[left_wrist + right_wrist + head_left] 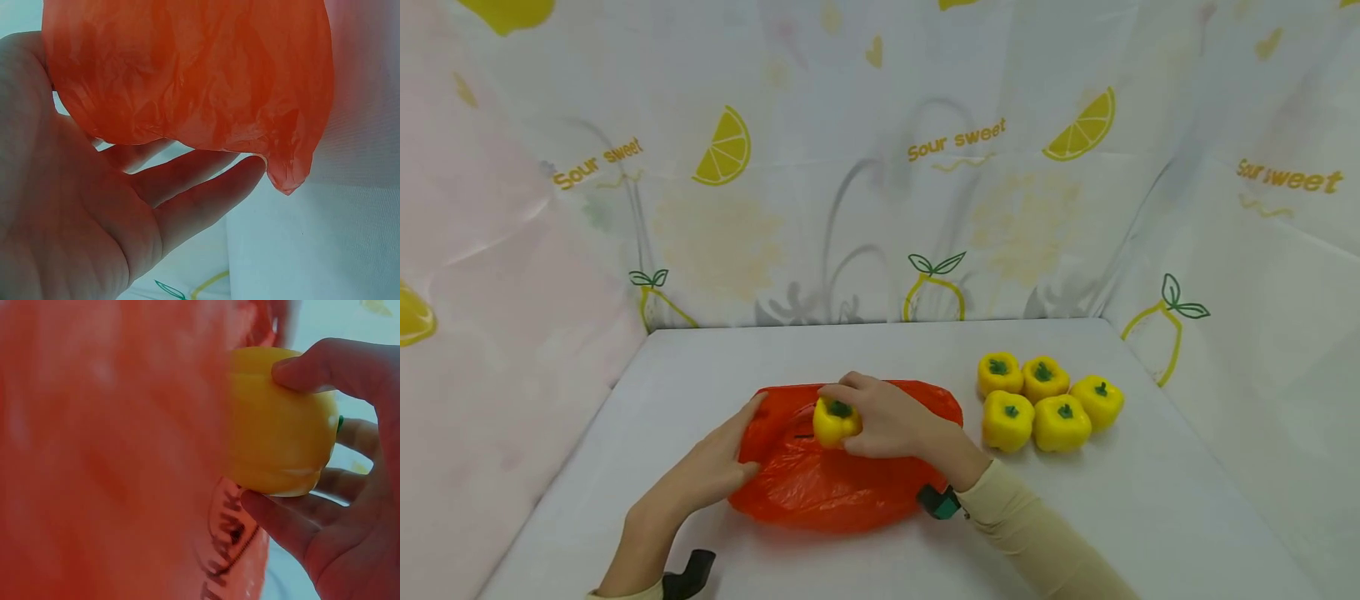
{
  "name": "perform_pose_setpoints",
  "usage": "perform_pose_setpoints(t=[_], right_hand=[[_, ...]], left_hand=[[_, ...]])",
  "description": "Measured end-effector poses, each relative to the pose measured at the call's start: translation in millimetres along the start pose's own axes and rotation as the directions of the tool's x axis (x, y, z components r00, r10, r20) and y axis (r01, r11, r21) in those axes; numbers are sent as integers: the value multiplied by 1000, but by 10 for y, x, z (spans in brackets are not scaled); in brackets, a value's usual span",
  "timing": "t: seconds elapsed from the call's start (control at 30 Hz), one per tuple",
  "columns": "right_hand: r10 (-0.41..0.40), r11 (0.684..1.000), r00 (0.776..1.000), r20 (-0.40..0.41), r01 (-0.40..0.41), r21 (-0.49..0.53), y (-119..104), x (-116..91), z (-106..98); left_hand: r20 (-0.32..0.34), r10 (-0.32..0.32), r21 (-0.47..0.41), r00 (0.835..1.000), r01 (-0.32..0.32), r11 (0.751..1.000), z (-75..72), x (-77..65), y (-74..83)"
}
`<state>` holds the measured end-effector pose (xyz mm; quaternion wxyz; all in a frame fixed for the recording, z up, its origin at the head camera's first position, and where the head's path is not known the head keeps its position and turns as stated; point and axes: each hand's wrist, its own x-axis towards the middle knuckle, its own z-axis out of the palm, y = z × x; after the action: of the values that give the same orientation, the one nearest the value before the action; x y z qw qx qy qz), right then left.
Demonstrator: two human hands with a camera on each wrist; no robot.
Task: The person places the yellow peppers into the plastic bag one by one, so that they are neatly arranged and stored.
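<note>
A yellow bell pepper [833,429] with a green stem is gripped in my right hand [891,421], over the middle of a red plastic bag [838,496]. In the right wrist view, thumb and fingers hold the pepper [281,428] from opposite sides, and its far side is hidden by the bag [112,450], which bears dark printed letters. My left hand [718,467] is at the bag's left side, thumb and fingers spread apart. The left wrist view has its relaxed fingers [206,194] along the bag's edge [187,75].
Several more yellow bell peppers [1062,423] stand grouped on the white table [1075,517], right of the bag. Behind the table hangs a pale cloth [880,225] with lemon prints, and it also lines both sides. A dark wrist mount [688,575] sits at each wrist.
</note>
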<state>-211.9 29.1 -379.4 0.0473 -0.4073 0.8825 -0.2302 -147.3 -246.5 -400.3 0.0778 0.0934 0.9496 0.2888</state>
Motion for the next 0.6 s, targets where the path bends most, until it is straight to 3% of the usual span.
perform_pose_setpoints(t=[0.37, 0.6], right_hand=[[35, 997, 998, -47, -38, -62, -76, 268, 308], [111, 991, 993, -34, -113, -77, -92, 391, 485]], left_hand=[[-4, 17, -19, 1000, -17, 1000, 20, -1, -26], [2, 17, -27, 1000, -17, 999, 32, -4, -31]])
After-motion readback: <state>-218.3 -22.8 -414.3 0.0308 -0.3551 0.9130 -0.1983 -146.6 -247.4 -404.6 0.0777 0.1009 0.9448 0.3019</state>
